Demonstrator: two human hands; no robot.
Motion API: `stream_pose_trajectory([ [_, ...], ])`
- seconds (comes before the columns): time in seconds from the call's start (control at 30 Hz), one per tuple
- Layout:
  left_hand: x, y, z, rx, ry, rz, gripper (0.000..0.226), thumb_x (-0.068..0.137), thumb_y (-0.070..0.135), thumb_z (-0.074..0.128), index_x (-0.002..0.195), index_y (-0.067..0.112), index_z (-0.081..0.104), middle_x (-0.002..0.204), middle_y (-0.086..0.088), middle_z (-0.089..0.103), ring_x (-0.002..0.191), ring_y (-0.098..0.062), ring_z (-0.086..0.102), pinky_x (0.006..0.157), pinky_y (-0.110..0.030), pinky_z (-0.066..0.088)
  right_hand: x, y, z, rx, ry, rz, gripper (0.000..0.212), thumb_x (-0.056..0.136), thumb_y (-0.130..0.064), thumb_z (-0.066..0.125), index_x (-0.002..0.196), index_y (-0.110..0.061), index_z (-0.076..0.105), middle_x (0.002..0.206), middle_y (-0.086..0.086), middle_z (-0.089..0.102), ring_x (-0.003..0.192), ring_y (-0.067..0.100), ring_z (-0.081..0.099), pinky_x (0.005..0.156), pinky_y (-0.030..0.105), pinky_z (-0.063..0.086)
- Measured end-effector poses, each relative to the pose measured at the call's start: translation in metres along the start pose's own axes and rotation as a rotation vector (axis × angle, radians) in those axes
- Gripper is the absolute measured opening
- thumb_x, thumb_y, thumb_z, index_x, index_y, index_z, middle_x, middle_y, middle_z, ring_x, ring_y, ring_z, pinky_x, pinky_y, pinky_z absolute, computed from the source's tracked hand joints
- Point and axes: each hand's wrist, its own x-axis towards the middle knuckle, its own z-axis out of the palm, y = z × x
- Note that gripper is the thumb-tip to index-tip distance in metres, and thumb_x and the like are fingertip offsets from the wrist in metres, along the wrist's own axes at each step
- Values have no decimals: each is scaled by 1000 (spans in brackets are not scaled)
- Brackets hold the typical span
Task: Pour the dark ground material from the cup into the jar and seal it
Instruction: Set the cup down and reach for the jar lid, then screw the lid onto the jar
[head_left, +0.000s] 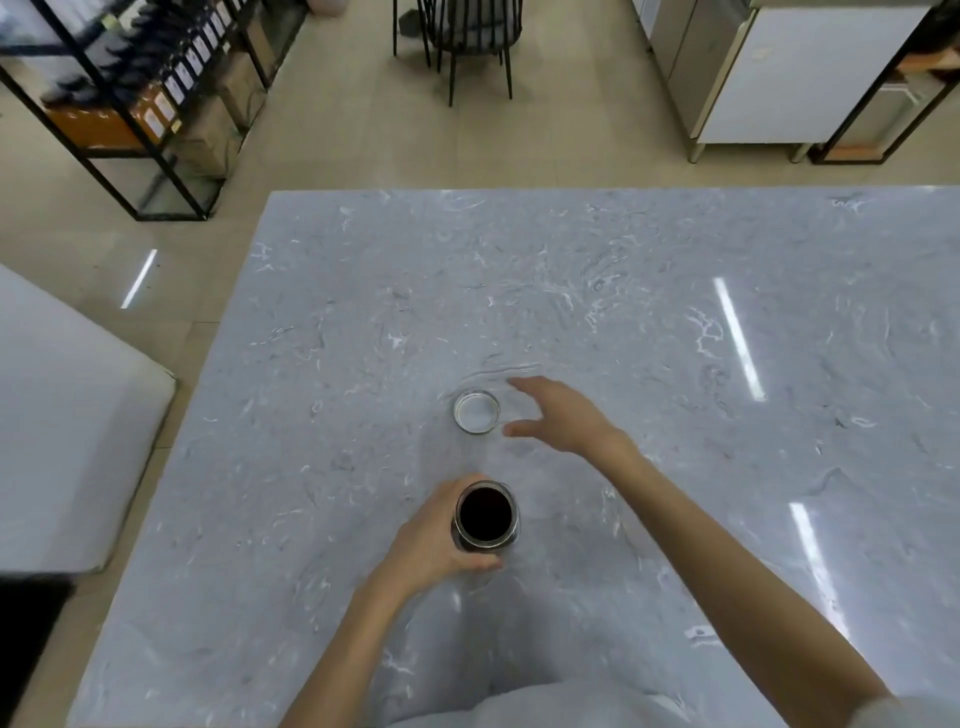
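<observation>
Right hand (563, 415): fingers spread wide, thumb and forefinger parted in an open curve, holding nothing. The fingertips point toward the lid (477, 411), which lies flat on the marble table (675, 291) just beside them, to their left as the person faces. Thumb tip is close to the lid's rim; contact cannot be confirmed. The lid is round, so no long axis governs the approach. It appears to rest with its pale hollow side up, though this is not certain.

Left hand (434, 538): fingers wrapped around the side of the jar (487, 516), gripping it upright on the table, nearer the person than the lid. The jar's mouth is uncovered and shows dark ground material (485, 514) inside.

No cup is in view. Judgement: pouring looks finished and sealing remains. The right hand is the nearer one to the lid, and the coming move depends on closing over it from its right side.
</observation>
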Motion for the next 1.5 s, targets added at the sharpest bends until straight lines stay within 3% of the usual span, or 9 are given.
stream_pose_trajectory([
  [0.2,2,-1,0,22,1,5,85,52,54,89,121,64,40,127,30,52,122,4,48,99,-36,46,67,-41,48,-309,-185,-1,96,80,-42,79,154,-21,21,159,4,26,143,30,30,111,47,36],
  [0.43,3,-5,0,34,11,41,83,54,53,89,120,66,40,125,37,50,120,5,50,99,-32,47,69,-36,61,-366,-96,-38,69,86,-32,74,144,-19,40,147,8,43,132,33,42,105,46,43],
  [0.7,8,-8,1,28,22,125,75,57,52,90,121,51,51,122,29,57,116,0,55,94,-30,48,-26,-2,29,1243,94,278,70,76,-26,85,128,0,47,122,24,66,110,27,68,95,38,55],
  [0.87,8,-14,4,45,28,123,85,54,58,91,127,54,47,127,35,52,121,6,49,99,-28,44,-99,23,48,2223,2,313,47,91,-21,66,129,4,55,136,30,54,127,47,52,96,42,55],
  [0.93,7,-14,4,54,23,114,85,53,61,89,124,61,42,126,41,48,120,10,47,99,-29,44,-116,22,57,2360,-49,315,51,92,-27,65,132,1,52,138,29,52,127,51,50,99,44,53],
  [1.1,11,-18,6,25,0,102,85,55,55,91,127,53,46,128,27,51,124,-1,49,103,-40,47,-129,9,62,2097,-110,359,61,94,-45,57,138,-3,51,141,21,54,131,36,52,102,41,51],
  [1.23,9,-16,7,-11,13,101,83,57,46,94,128,47,51,130,17,55,123,-5,52,104,-42,47,-130,-6,56,1738,9,255,45,88,-28,65,125,-3,57,130,19,59,126,29,56,111,41,41],
  [1.4,7,-12,1,-43,-13,94,83,58,47,93,129,44,49,129,18,58,119,-5,57,99,-43,50,-133,-31,56,914,178,111,62,78,-24,84,130,-36,51,124,-3,60,114,12,59,93,25,50],
  [1.5,4,-19,2,-87,-36,78,93,56,53,92,134,49,40,135,18,55,121,-5,56,102,-40,50,-129,-46,60,638,162,42,76,79,-23,84,141,-39,43,131,-4,48,118,8,50,102,27,46],
])
